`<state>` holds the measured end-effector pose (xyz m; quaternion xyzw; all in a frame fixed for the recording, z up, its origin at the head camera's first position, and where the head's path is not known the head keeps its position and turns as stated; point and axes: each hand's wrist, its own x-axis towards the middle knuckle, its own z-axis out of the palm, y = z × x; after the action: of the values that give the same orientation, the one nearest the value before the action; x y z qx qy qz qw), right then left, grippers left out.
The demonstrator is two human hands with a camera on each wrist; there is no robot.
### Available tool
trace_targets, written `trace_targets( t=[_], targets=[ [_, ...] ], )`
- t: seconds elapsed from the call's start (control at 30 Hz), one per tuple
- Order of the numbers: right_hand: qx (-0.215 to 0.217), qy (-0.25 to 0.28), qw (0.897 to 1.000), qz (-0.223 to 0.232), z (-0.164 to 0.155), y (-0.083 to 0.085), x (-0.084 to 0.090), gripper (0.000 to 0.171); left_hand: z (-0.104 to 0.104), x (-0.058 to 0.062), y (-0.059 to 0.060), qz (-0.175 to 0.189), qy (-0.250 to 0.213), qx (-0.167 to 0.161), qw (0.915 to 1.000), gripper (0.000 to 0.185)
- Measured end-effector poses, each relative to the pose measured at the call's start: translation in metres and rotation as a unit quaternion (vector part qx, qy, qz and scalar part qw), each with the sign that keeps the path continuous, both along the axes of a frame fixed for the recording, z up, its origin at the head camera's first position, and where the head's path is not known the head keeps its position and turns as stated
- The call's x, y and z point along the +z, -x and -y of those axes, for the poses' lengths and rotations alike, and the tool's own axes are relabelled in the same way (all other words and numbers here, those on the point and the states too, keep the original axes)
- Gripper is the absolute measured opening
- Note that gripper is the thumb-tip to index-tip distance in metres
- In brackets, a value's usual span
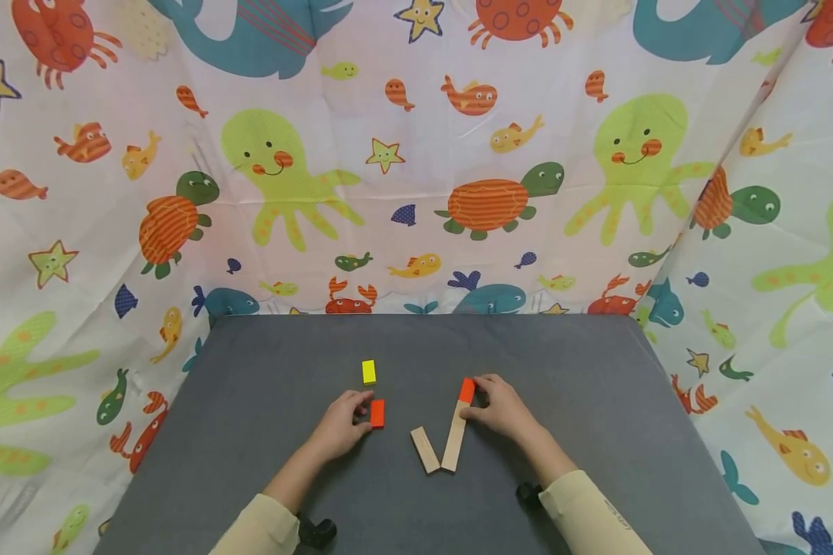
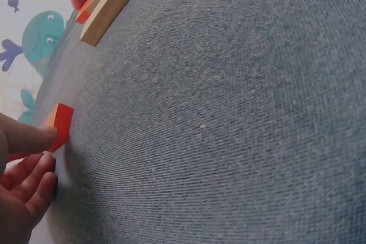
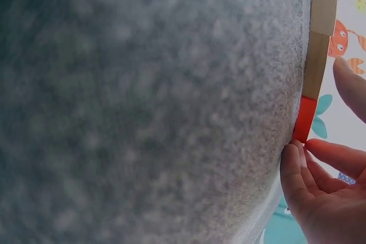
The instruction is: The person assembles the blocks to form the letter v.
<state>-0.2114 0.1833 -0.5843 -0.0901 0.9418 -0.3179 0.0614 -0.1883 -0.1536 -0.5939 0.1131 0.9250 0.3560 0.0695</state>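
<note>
In the head view my left hand [image 1: 338, 425] pinches a red block [image 1: 378, 414] at its left side. The left wrist view shows the thumb over that block, with the other fingertips close below. My right hand [image 1: 505, 408] touches a second red block [image 1: 467, 389], which sits end to end with a long plain wooden block [image 1: 454, 439]. In the right wrist view its fingertips meet the red block's end, and the thumb stands apart beside the wood. A shorter wooden block [image 1: 425, 450] slants toward the long one, their near ends close together in a V.
A yellow block [image 1: 369, 372] lies beyond the left hand. Everything rests on a grey cloth-covered table [image 1: 284, 347]. A curtain printed with sea animals [image 1: 403, 231] hangs behind the table and along its sides.
</note>
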Motion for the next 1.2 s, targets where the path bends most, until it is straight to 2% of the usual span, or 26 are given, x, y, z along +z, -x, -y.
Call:
trace_targets(
  t=[0.33, 0.57, 0.73, 1.2],
  targets=[
    [0.002, -0.001, 1.000, -0.002, -0.001, 0.002, 0.000, 0.075, -0.006, -0.003, 0.000, 0.009, 0.019, -0.009, 0.9997, 0.060],
    [0.005, 0.000, 1.000, -0.008, -0.001, 0.002, -0.004, 0.077, -0.010, -0.006, -0.005, 0.003, -0.001, 0.027, 0.9996, 0.052],
    [0.005, 0.005, 1.000, -0.009, 0.000, 0.001, -0.006, 0.077, -0.009, -0.007, -0.005, -0.008, -0.014, 0.037, 0.9992, 0.050],
    [0.009, 0.011, 1.000, -0.023, 0.001, 0.002, -0.004, 0.055, -0.011, -0.003, -0.004, -0.012, -0.019, 0.049, 0.9985, 0.051]
  ],
)
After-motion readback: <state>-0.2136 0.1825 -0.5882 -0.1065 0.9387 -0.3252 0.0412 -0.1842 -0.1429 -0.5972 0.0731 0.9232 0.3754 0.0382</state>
